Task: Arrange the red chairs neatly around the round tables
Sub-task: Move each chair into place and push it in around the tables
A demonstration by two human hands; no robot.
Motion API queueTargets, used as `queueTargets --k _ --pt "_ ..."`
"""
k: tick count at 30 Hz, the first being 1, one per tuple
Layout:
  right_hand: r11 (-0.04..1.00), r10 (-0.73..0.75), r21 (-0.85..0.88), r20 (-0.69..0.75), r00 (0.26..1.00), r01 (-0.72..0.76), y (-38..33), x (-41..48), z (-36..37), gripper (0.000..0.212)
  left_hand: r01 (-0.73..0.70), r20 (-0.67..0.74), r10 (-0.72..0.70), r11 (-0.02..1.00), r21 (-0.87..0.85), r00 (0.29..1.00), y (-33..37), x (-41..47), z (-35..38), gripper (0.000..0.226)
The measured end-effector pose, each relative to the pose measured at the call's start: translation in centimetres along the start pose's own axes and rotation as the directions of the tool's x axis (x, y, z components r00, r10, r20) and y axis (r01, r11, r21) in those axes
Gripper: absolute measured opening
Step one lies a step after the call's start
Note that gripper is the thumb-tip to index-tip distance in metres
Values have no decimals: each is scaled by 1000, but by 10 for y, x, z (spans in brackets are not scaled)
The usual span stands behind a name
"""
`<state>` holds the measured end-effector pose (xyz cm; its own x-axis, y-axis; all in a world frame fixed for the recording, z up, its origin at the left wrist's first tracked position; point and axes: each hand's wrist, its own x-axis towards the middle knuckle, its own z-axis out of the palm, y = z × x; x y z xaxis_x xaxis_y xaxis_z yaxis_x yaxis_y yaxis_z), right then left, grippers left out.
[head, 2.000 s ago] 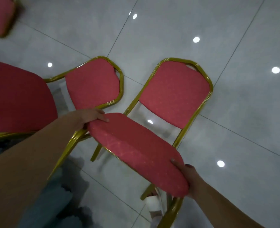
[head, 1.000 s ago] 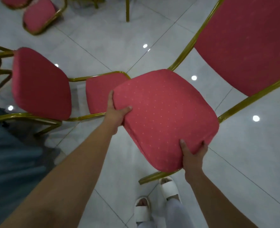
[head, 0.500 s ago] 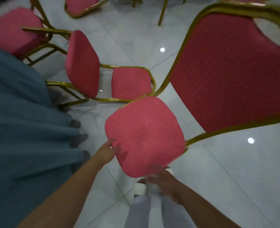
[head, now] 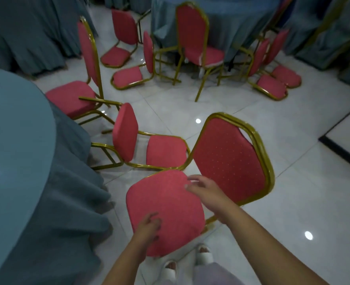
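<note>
- Our left hand (head: 149, 228), fingers loosely curled, is over the front of the chair (head: 170, 206) seat; blur hides any contact.
- Our right hand (head: 204, 191), fingers spread, hovers above the seat's rear.
- The chair stands upright near the table (head: 16, 140), legs mostly hidden.
- A fallen chair (head: 149, 150) lies just beyond.

A red chair (head: 229, 161) with a gold frame stands upright on the pale tiled floor (head: 293, 182), its seat turned toward the person's white shoes (head: 205, 257). The left hand (head: 148, 228) lies over the seat's front edge, fingers loosely curled and blurred, gripping nothing. The right hand (head: 203, 189) is spread above the seat's back edge, near the backrest. Just beyond, another chair (head: 127, 138) lies tipped on its back beside the round table (head: 16, 140) draped in blue-grey cloth at the left. A third chair (head: 71, 97) stands upright at that table's far edge. Further off, more chairs (head: 192, 38), some toppled, crowd a second draped table (head: 231, 23).
</note>
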<state>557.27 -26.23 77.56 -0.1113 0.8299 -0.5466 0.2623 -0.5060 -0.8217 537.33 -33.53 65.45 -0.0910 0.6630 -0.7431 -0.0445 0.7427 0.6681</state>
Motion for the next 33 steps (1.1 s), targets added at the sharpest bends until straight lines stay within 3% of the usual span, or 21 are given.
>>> queueTargets --k 4,7,11,15,18,20,23,28,33 --pt "985 -165 2 -237 957 170 -32 -18 -82 20 -169 59 168 986 4 984 53 -7 46 25" --pt "963 -199 92 -382 902 252 -36 -24 -135 15 -302 126 298 953 13 946 99 -17 89 26" --pt "951 -183 166 -378 907 261 -24 -23 -206 10 -459 170 441 884 86 881 158 -29 167 23" --pt "936 -176 221 -376 910 273 1 -21 -301 11 -559 230 542 829 10 808 207 -40 285 24" --pt "924 -100 286 -460 882 254 18 -21 -356 11 -552 318 528 833 -17 787 228 -51 357 24" --pt "924 -77 310 -420 904 223 32 -7 -435 11 -534 296 517 845 -25 803 245 -39 439 24" --pt "915 -9 356 -449 893 188 44 5 -454 11 -477 269 463 879 -17 845 242 -34 455 22" --pt "895 64 434 -353 933 103 48 52 -501 11 -322 235 295 943 89 926 241 7 492 17" --pt "914 91 404 -300 949 40 27 115 -543 10 -275 146 272 962 -5 951 293 77 507 16"
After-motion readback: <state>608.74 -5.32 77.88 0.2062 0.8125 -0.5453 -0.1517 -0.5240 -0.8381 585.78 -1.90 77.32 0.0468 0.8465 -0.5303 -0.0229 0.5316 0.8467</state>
